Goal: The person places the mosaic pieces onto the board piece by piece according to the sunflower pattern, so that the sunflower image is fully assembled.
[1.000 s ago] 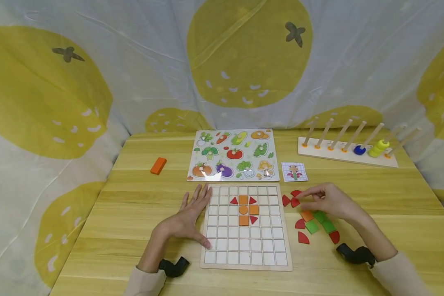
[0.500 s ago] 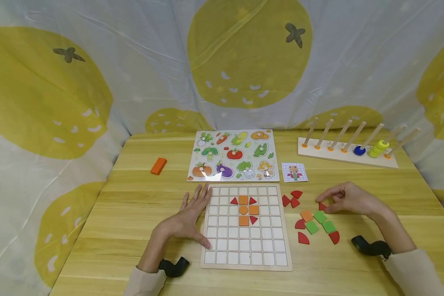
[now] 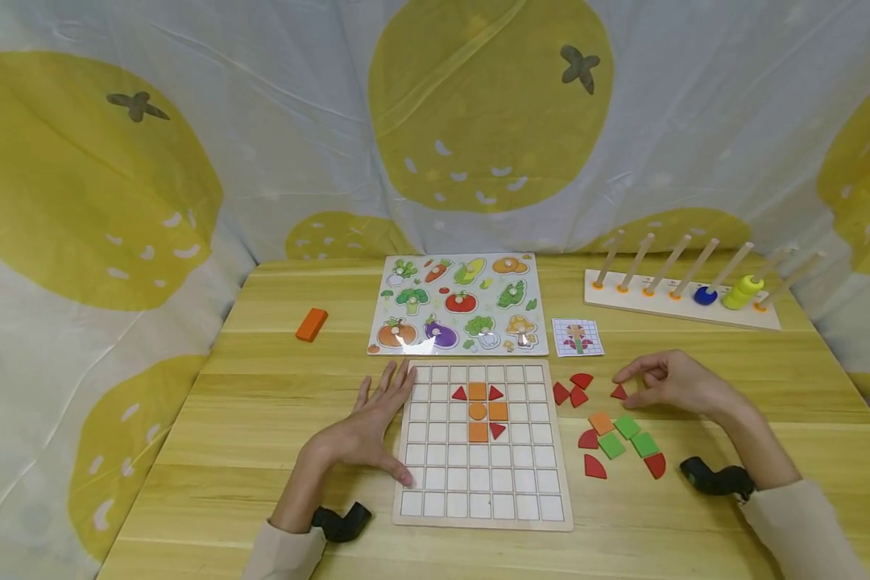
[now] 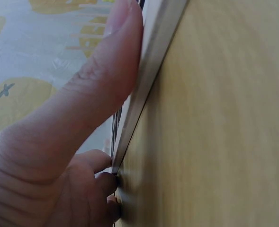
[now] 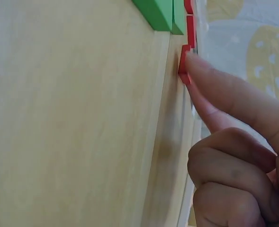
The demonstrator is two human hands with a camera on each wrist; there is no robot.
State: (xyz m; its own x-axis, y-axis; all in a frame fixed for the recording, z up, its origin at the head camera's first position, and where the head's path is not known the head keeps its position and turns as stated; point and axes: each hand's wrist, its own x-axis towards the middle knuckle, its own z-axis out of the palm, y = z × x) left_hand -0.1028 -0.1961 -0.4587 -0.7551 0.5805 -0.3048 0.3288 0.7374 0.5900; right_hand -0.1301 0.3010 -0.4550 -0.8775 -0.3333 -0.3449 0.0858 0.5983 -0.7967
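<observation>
In the head view my right hand (image 3: 677, 387) pinches a small red triangle tile (image 3: 619, 392) between thumb and index finger, low over the table. The right wrist view shows the thumb against the red triangle tile (image 5: 184, 64), with the other fingers curled. My left hand (image 3: 366, 435) rests spread at the left edge of a wooden grid board (image 3: 442, 507), its thumb (image 4: 106, 71) touching the board's side in the left wrist view. On the board lie several orange tiles (image 3: 476, 391), one a circle, and red triangle tiles (image 3: 496, 431).
Loose red (image 3: 594, 466), green (image 3: 644, 445) and orange tiles (image 3: 601, 423) lie right of the board. Behind stand a pattern card (image 3: 577, 337), a vegetable puzzle (image 3: 457, 302) and a peg rack (image 3: 681, 302). An orange block (image 3: 310, 325) lies at left.
My right hand has moved right, away from the loose red tiles, then slightly back left and away from me with the red triangle tile. My left hand and the board have not moved.
</observation>
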